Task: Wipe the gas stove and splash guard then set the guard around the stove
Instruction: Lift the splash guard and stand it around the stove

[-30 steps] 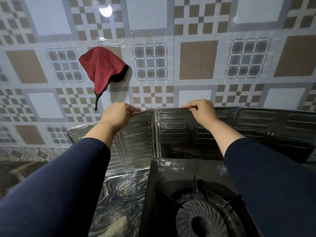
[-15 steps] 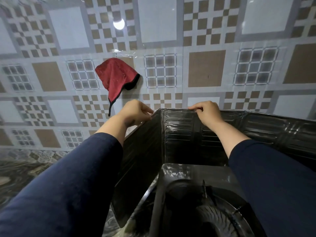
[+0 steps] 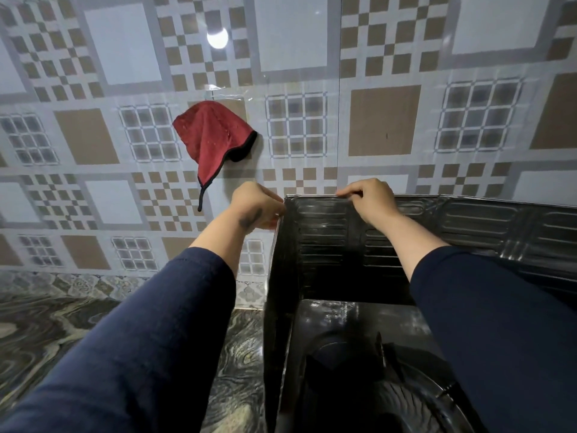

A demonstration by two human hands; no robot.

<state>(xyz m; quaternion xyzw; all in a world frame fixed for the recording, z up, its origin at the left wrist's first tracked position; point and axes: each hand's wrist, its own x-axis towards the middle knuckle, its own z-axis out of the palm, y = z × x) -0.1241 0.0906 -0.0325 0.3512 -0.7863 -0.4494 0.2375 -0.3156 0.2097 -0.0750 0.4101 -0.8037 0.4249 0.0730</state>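
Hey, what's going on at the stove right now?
A person in dark blue sleeves is fitting a metal splash guard around a gas stove. The left hand pinches the top of the folded left panel, which runs alongside the stove. The right hand grips the top edge of the back panel against the tiled wall. A red cloth hangs on the wall, not in use.

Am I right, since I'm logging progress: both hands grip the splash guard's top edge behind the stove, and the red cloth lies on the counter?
Not quite. In the head view the red cloth hangs on the tiled wall, not on the counter. Both the left hand and right hand do grip the splash guard behind the stove.
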